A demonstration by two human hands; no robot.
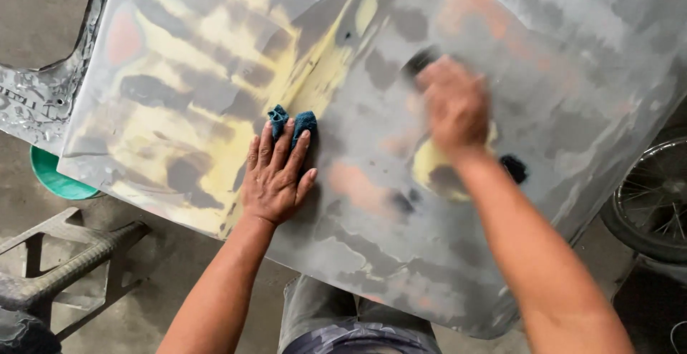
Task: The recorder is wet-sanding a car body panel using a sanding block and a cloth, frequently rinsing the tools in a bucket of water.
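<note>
A large car body panel (401, 239) lies flat in front of me, sanded grey with patches of yellow filler and reddish primer. My left hand (275, 175) rests palm down on it, fingers spread over a crumpled blue cloth (293, 121). My right hand (454, 107) is blurred with motion and presses a dark sanding pad (421, 59) against the panel, just right of the centre. Only the pad's upper left edge shows beyond the fingers.
A green tub (54, 179) sits on the concrete floor under the panel's left edge. A grey metal stand (64, 261) is at lower left. A spoked wheel with a black tyre (651, 204) stands at the right. Another bare metal part (36, 100) lies at the left.
</note>
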